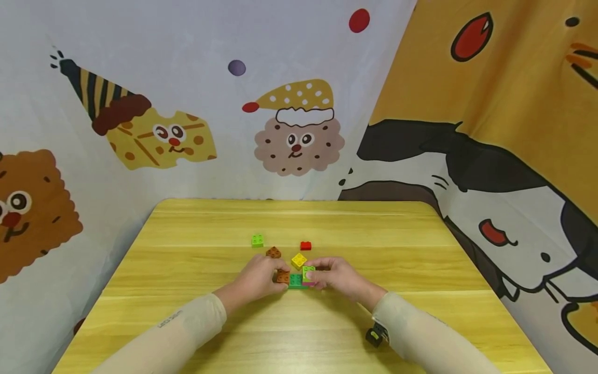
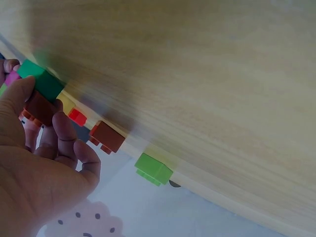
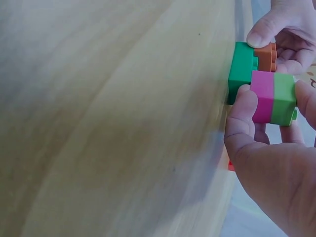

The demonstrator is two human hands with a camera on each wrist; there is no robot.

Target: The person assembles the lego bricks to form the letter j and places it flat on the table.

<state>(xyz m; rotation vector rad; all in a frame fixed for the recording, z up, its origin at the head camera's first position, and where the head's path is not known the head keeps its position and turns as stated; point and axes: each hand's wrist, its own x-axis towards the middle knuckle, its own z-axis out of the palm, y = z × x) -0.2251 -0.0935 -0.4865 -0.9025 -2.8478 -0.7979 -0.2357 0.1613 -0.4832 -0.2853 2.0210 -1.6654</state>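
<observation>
A long green brick [image 1: 295, 281] lies on the table between the two hands. My left hand [image 1: 254, 278] pinches a brown brick [image 1: 283, 276] at the green brick's left end, its thumb also against the green one in the left wrist view. On the right end sits a magenta brick [image 3: 262, 98] with a lime brick [image 3: 283, 99] stacked on top. The right hand [image 1: 343, 279] grips this pair, thumb on one side and fingers on the other. Studs show on the green brick's middle, between the brown brick and the stack.
Behind the hands lie a yellow brick [image 1: 299, 261], a red brick [image 1: 306, 245], another brown brick [image 1: 273, 252] and another lime brick [image 1: 257, 241]. The wooden table [image 1: 196, 223] meets a patterned cloth [image 1: 210, 93] at its far edge.
</observation>
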